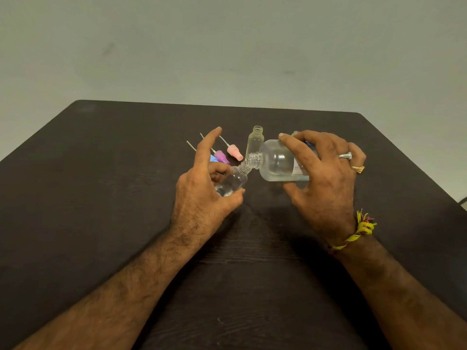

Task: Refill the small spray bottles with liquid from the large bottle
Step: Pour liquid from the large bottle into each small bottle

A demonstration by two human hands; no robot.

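My right hand [326, 178] grips the large clear bottle [276, 160], tipped on its side with its open neck pointing left. My left hand [202, 188] holds a small clear spray bottle [233, 181] tilted, its threaded mouth touching the large bottle's neck. Some clear liquid lies in the small bottle's bottom. A second small bottle [255, 141] stands upright and uncapped just behind them. Another bottle top [295, 133] peeks out behind my right fingers.
Three spray caps with dip tubes lie behind my left hand on the dark table [101, 198]: a pink cap [235, 152], a purple cap [222, 157] and a blue cap [213, 158], partly hidden. A pale wall rises beyond the table's far edge.
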